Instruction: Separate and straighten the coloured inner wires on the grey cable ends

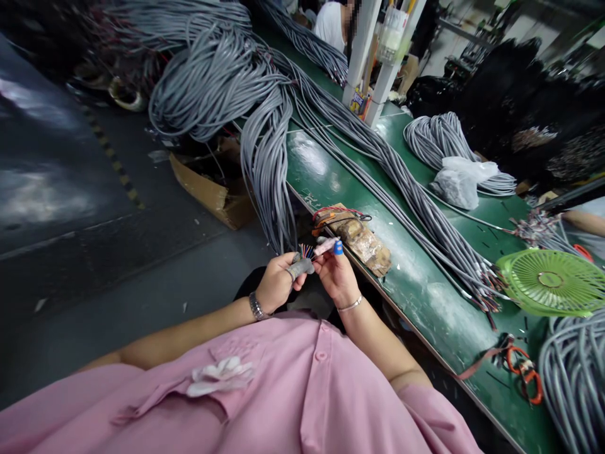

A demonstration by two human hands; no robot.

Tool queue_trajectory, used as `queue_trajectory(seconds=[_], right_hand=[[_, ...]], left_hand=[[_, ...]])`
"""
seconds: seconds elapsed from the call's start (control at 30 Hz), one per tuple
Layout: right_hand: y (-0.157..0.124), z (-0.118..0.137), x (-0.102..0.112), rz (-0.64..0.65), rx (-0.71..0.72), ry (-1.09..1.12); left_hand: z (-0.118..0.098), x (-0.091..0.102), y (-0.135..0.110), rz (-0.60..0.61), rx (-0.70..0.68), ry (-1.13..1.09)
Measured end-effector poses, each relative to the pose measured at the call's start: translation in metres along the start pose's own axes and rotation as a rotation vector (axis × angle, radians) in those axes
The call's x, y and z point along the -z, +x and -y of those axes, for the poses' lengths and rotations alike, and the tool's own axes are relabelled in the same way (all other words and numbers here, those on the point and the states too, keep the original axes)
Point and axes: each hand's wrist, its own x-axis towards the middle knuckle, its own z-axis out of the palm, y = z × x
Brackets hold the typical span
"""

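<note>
My left hand (pixel 278 282) is closed around the end of a grey cable, and a grey covering shows on its fingers. From that end fans a small tuft of thin coloured wires (pixel 306 251), among them orange, blue and dark ones. My right hand (pixel 336 274) meets it from the other side, its fingers pinched at the wires. One of its fingertips has a blue cover (pixel 338 246), and another finger looks wrapped in something whitish. A thick hank of grey cables (pixel 269 164) hangs over the table edge just beyond my hands.
On the green table (pixel 312 157) lie long grey cable bundles (pixel 401 170), a tape-wrapped block (pixel 362 238), a green fan (pixel 551 279) and orange-handled scissors (pixel 524 375). A cardboard box (pixel 212 192) stands on the floor. Another person's arm (pixel 586 222) shows at the right edge.
</note>
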Motion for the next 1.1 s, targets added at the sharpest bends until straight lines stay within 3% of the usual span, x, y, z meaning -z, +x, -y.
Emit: queue_trajectory(seconds=[0.23,0.4,0.53,0.73,1.1], right_hand=[[-0.014,-0.004,0.012,0.13,-0.083,-0.109],[-0.027,-0.011,0.007,0.108,0.049,-0.339],[-0.03,-0.006,0.003,0.1,0.111,-0.45],[-0.033,0.0,0.006,0.167,0.08,-0.526],[-0.034,-0.004,0.002,0.054,0.118,-0.555]], left_hand=[[0.002,0.008,-0.007,-0.045,-0.088,0.052],[0.005,0.013,-0.013,0.01,-0.131,0.158],[-0.002,0.015,-0.013,0.131,-0.128,0.246],[-0.01,0.021,-0.009,0.362,-0.027,0.323],[-0.001,0.02,-0.014,0.158,-0.086,0.254]])
